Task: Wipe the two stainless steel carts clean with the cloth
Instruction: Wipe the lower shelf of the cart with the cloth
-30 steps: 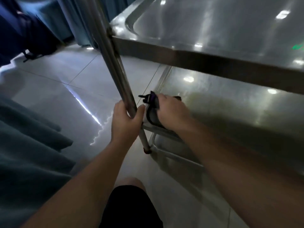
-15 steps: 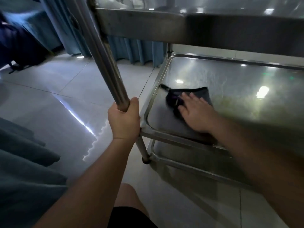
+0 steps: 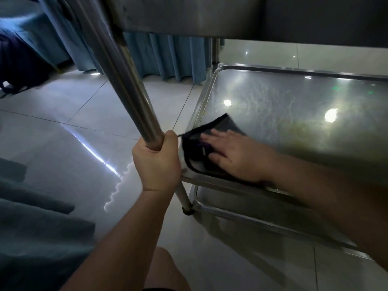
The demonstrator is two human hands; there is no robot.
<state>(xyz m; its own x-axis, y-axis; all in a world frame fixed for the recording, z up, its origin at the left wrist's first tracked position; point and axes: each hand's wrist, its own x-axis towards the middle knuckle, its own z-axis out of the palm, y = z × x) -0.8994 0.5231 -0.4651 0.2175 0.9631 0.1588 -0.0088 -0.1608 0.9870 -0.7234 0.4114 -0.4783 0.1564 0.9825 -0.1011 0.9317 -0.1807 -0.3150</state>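
A stainless steel cart fills the right side; its lower shelf (image 3: 294,106) is shiny with streaks and light reflections. A dark grey cloth (image 3: 201,141) lies flat on the shelf's near left corner. My right hand (image 3: 237,156) presses flat on the cloth, fingers straight and pointing left. My left hand (image 3: 156,162) grips the cart's near left upright post (image 3: 126,87). The upper shelf (image 3: 189,15) hangs overhead as a dark steel band. Only this one cart is in view.
Glossy tiled floor (image 3: 84,122) stretches to the left. Blue curtains (image 3: 163,57) hang behind the cart. A dark bag (image 3: 19,66) lies at far left. Teal fabric (image 3: 31,227) sits at lower left, and my knee (image 3: 163,269) shows at the bottom.
My view dropped below the upper shelf. My right hand went from gripping the bunched cloth at the shelf corner to pressing it flat. The left hand kept hold of the post.
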